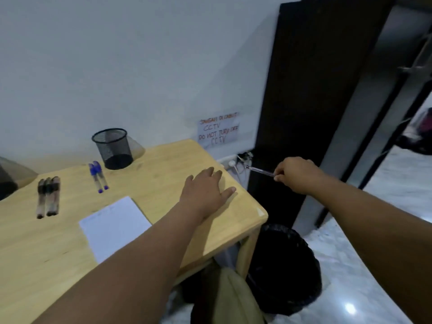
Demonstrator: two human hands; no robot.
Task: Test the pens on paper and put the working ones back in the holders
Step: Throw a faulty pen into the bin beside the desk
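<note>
Beyond table edge, right hand pinches pen (seemingly red); tip leftward.

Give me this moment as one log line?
right hand: pinches pen, off table edge, above bin | left hand: flat on table | holder: looks empty

A paper notice taped to the wall, above and just beyond the left hand's fingers, carries handwritten lines in reddish ink. The top line is blurred and seems to read "JANGAN DI CABUT", then "CCTV", then "DO NOT TURN OFF", then "CCTV" again. The sheet of paper on the desk, nearer than those fingers, bears faint marks too blurred to read.
</note>
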